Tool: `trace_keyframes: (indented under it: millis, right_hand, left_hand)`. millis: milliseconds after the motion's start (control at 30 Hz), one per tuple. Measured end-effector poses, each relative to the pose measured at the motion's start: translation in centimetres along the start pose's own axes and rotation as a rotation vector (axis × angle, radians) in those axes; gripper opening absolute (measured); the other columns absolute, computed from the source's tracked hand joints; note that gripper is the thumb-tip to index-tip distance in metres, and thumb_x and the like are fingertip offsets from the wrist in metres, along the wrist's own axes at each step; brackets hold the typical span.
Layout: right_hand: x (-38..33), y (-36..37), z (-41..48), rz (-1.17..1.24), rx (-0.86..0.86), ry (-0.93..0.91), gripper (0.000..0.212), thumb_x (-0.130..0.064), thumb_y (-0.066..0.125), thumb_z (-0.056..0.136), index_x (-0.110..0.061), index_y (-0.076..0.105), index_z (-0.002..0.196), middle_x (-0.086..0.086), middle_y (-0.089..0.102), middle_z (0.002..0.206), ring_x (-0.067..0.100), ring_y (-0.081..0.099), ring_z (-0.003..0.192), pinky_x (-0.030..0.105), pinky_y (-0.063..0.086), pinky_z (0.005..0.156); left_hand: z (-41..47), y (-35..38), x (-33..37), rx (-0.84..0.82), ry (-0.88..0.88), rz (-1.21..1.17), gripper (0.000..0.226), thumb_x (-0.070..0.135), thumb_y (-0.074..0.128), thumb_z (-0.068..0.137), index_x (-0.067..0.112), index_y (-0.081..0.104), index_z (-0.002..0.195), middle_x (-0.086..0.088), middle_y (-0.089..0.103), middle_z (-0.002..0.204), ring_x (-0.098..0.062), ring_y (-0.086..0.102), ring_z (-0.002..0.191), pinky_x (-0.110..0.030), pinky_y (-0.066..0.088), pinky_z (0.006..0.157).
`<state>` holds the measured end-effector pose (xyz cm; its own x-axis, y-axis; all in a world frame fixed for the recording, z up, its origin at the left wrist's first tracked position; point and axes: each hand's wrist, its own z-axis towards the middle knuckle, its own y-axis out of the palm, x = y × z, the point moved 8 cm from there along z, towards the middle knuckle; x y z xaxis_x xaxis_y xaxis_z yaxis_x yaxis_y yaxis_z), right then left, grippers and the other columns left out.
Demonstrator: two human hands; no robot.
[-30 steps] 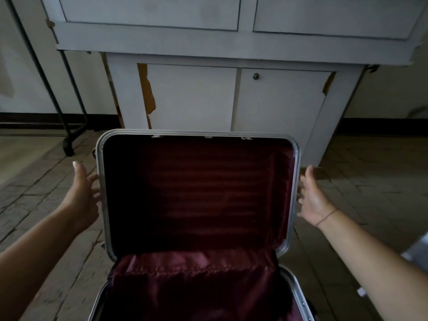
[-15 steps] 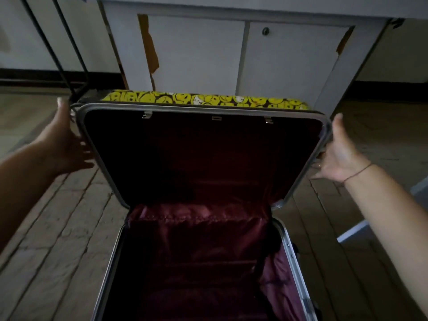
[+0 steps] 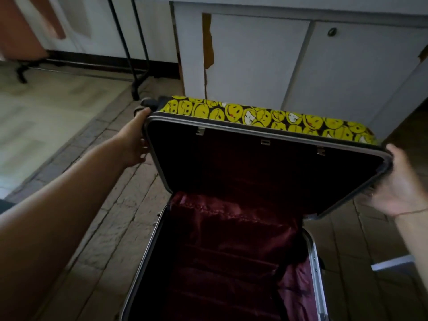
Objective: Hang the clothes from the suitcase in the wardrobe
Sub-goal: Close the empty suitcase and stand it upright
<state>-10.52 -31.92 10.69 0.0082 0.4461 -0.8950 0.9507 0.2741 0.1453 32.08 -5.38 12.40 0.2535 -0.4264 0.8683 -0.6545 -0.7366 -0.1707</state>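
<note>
A suitcase lies open on the floor in front of me, with a metal rim (image 3: 149,249) and dark red satin lining (image 3: 231,246). I see no clothes inside, only lining. Its lid (image 3: 266,117), printed outside with yellow smiley faces, leans toward me over the lower half. My left hand (image 3: 135,141) grips the lid's left edge near the top corner, thumb over the corner. My right hand (image 3: 398,184) grips the lid's right corner, with the fingers hidden behind it. The white wardrobe (image 3: 254,61) stands just behind the suitcase, its lower doors closed.
Black legs of a metal rack (image 3: 136,72) stand on the floor at the left of the wardrobe. An orange cloth (image 3: 20,31) hangs at the far left. A pale flat object (image 3: 391,262) lies on the tiled floor to the right of the suitcase.
The lid stood upright a second ago with my hands open beside it. Now both hands hold its edges and it has tipped toward me, showing the yellow outside.
</note>
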Motion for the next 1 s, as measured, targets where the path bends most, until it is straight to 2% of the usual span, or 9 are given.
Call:
trace_keyframes:
  millis: [167, 300, 400, 467, 567, 733, 833, 900, 1000]
  right_hand:
    - [1.7, -2.4, -1.9, 0.028, 0.112, -0.033, 0.037, -0.057, 0.039, 0.091, -0.027, 0.059, 0.093, -0.005, 0.06, 0.094, 0.008, 0.053, 0.082, 0.022, 0.043, 0.069]
    - [2.2, -1.6, -5.3, 0.049, 0.136, -0.075, 0.036, -0.059, 0.044, 0.088, -0.026, 0.059, 0.088, -0.003, 0.059, 0.089, 0.01, 0.054, 0.082, 0.025, 0.044, 0.07]
    - [2.2, -0.6, -8.1, -0.106, 0.145, -0.16, 0.067, -0.082, 0.064, 0.044, -0.029, 0.061, 0.085, -0.017, 0.066, 0.086, -0.001, 0.057, 0.085, 0.022, 0.043, 0.078]
    - [2.3, -0.6, -9.4, -0.198, 0.173, -0.191, 0.099, -0.085, 0.067, 0.014, -0.031, 0.062, 0.097, -0.016, 0.063, 0.114, 0.002, 0.054, 0.11, 0.029, 0.037, 0.099]
    - [3.3, -1.6, -11.1, -0.289, 0.172, -0.201, 0.121, -0.087, 0.064, 0.023, -0.035, 0.05, 0.131, -0.013, 0.048, 0.138, 0.01, 0.038, 0.131, 0.036, 0.026, 0.103]
    - [5.4, -2.7, -13.9, -0.318, 0.174, -0.174, 0.071, -0.066, 0.061, 0.07, -0.029, 0.051, 0.13, -0.012, 0.052, 0.131, 0.009, 0.044, 0.118, 0.035, 0.032, 0.101]
    - [7.3, -2.1, -15.5, -0.194, 0.149, -0.22, 0.049, -0.056, 0.065, 0.061, -0.024, 0.057, 0.097, -0.011, 0.059, 0.091, 0.0, 0.052, 0.076, 0.018, 0.038, 0.066]
    - [9.7, -3.1, -16.4, -0.045, 0.185, -0.288, 0.038, -0.047, 0.07, 0.063, -0.023, 0.054, 0.088, -0.008, 0.058, 0.085, -0.001, 0.056, 0.068, 0.018, 0.039, 0.062]
    - [13.4, -5.0, -17.3, -0.02, 0.217, -0.36, 0.075, -0.058, 0.086, 0.036, -0.02, 0.055, 0.093, -0.005, 0.061, 0.091, 0.003, 0.061, 0.079, 0.017, 0.047, 0.072]
  left_hand:
    - [0.4, 0.2, -2.1, -0.042, 0.056, -0.003, 0.048, 0.067, 0.037, 0.084, 0.023, 0.051, 0.071, 0.005, 0.048, 0.07, -0.013, 0.04, 0.068, -0.03, 0.029, 0.066]
    - [-0.8, -1.4, -2.3, -0.012, 0.15, -0.046, 0.038, 0.059, 0.04, 0.086, 0.025, 0.052, 0.073, 0.008, 0.048, 0.072, -0.01, 0.042, 0.071, -0.027, 0.03, 0.069]
    - [-1.9, -1.3, -2.4, -0.078, 0.196, 0.004, 0.039, 0.063, 0.04, 0.087, 0.029, 0.057, 0.088, 0.008, 0.056, 0.087, -0.013, 0.049, 0.084, -0.033, 0.029, 0.088]
    - [-2.5, -1.4, -2.7, -0.126, 0.224, 0.051, 0.048, 0.071, 0.04, 0.083, 0.031, 0.058, 0.103, 0.006, 0.059, 0.106, -0.017, 0.049, 0.101, -0.039, 0.026, 0.1]
    - [-3.1, -1.8, -4.0, -0.176, 0.263, 0.091, 0.055, 0.074, 0.046, 0.077, 0.031, 0.059, 0.109, 0.005, 0.061, 0.113, -0.019, 0.051, 0.107, -0.042, 0.024, 0.101]
    - [-5.1, -3.2, -7.3, -0.12, 0.297, 0.075, 0.064, 0.072, 0.055, 0.072, 0.027, 0.058, 0.118, 0.002, 0.06, 0.121, -0.017, 0.051, 0.111, -0.037, 0.031, 0.098]
    - [-6.5, -3.9, -9.8, -0.119, 0.33, 0.022, 0.053, 0.065, 0.053, 0.08, 0.028, 0.055, 0.118, 0.003, 0.056, 0.122, -0.015, 0.048, 0.115, -0.033, 0.032, 0.1]
    - [-7.7, -4.1, -11.9, -0.136, 0.38, 0.02, 0.04, 0.057, 0.047, 0.089, 0.029, 0.052, 0.118, 0.005, 0.054, 0.12, -0.013, 0.047, 0.113, -0.031, 0.032, 0.096]
    - [-10.2, -4.9, -14.9, -0.134, 0.455, 0.013, 0.038, 0.05, 0.041, 0.095, 0.026, 0.048, 0.124, 0.01, 0.057, 0.111, -0.004, 0.053, 0.101, -0.022, 0.036, 0.083]
